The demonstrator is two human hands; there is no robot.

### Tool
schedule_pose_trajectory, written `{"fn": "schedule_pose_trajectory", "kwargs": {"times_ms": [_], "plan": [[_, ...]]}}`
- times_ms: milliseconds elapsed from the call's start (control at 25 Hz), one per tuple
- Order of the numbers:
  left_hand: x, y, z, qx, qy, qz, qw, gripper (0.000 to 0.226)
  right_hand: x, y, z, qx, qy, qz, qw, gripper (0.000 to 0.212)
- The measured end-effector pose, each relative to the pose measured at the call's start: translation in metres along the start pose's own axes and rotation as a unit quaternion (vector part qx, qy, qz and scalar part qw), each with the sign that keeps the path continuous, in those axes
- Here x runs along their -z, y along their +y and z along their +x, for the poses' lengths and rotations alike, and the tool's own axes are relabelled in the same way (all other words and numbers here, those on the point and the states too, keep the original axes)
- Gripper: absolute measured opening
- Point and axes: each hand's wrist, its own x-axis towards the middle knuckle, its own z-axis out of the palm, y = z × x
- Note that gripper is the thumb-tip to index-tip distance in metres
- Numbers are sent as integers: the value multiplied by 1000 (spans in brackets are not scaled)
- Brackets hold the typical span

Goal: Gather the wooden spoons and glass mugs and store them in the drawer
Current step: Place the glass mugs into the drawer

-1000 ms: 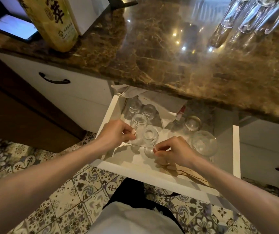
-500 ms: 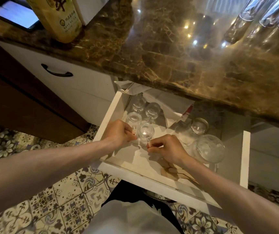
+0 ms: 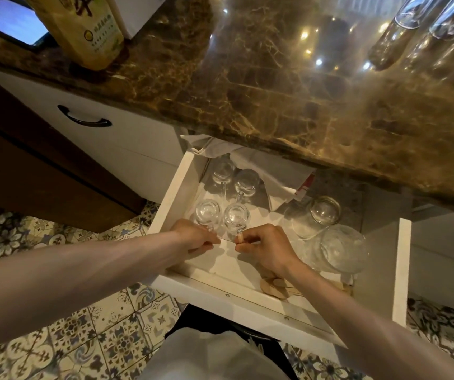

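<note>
The white drawer point(image 3: 402, 270) stands pulled out under the marble counter. Inside, at its left, several small glass mugs stand in two rows. My left hand point(image 3: 197, 238) pinches the handle of the front-left mug point(image 3: 207, 211). My right hand point(image 3: 265, 246) pinches the handle of the front-right mug point(image 3: 236, 216). Both mugs rest on the drawer floor, side by side. Behind them stand two more mugs point(image 3: 246, 182). Wooden spoons point(image 3: 273, 287) lie along the drawer's front wall, partly hidden under my right wrist.
Two larger glass jars point(image 3: 326, 211) point(image 3: 341, 252) sit at the drawer's right. A white cloth point(image 3: 269, 174) lies at its back. On the counter point(image 3: 275, 86) stand a yellow bottle point(image 3: 83, 28) and several tall glasses point(image 3: 393, 37). A closed drawer point(image 3: 84, 120) is to the left.
Both hands have set the two front mugs lower and nearer the drawer's front, behind-row mugs now clear of them. The camera has shifted slightly; hands still pinch the handles.
</note>
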Motion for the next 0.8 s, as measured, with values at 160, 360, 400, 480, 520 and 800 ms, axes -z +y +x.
{"fn": "schedule_pose_trajectory", "kwargs": {"times_ms": [160, 360, 400, 480, 520, 800], "plan": [[0, 7, 8, 6, -14, -22, 1000, 17, -3, -3, 4, -10, -13, 9, 1000, 7], [-1, 7, 18, 8, -59, -28, 998, 18, -5, -6, 1, -15, -1, 47, 999, 4], [-1, 6, 19, 8, -67, -31, 997, 18, -6, -7, -1, -16, 4, 44, 999, 3], [-2, 9, 16, 9, -91, -39, 995, 15, -4, -10, -4, -26, 14, 10, 1000, 6], [0, 11, 12, 20, -100, -46, 994, 13, -2, -12, -5, -32, 11, -20, 999, 13], [19, 27, -53, 21, -167, -94, 981, 43, 56, -39, -36, -3, -47, -103, 994, 39]]}}
